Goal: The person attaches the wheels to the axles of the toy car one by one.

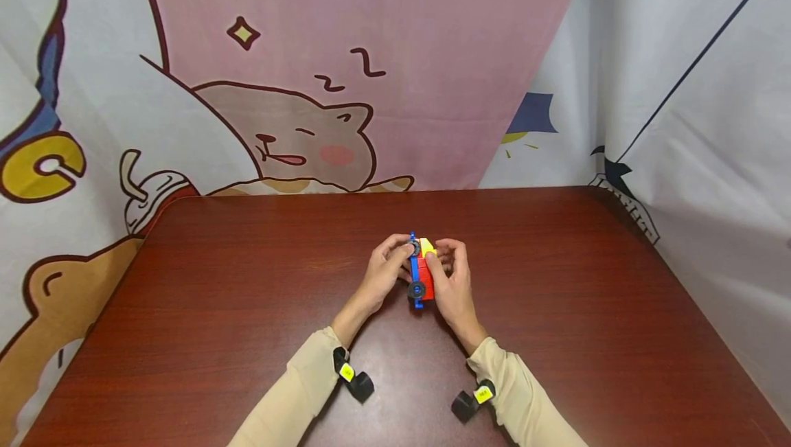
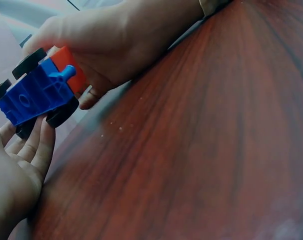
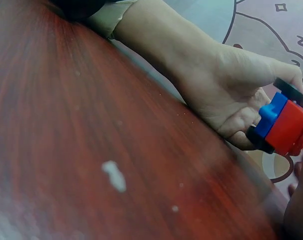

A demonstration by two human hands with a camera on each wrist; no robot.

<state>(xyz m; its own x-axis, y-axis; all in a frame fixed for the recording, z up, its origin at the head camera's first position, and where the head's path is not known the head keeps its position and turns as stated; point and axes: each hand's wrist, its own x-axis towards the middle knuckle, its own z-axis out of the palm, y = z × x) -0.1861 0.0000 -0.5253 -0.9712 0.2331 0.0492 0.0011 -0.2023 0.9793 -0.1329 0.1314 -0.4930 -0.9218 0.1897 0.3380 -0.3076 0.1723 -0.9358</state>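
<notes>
A small toy vehicle (image 1: pixel 426 281) is held between both hands above the table, turned on its side. It has a blue chassis (image 2: pixel 36 95), a red body (image 3: pixel 290 129), a yellow block (image 1: pixel 427 246) at its far end and black wheels (image 1: pixel 417 290). Blue coupling pegs stick out at both ends. My left hand (image 1: pixel 384 274) grips the chassis side, its thumb on the far wheel. From the other side my right hand (image 1: pixel 455 289) holds the body, the thumb against the red and yellow parts. Some fingertips are hidden behind the toy.
The dark reddish-brown table (image 1: pixel 247 296) spreads around the hands. Behind it hangs a printed cloth (image 1: pixel 445 55) with cartoon animals, and a white cloth (image 1: pixel 717 158) hangs along the right. Black wrist cameras (image 1: pixel 360 386) sit on both sleeves.
</notes>
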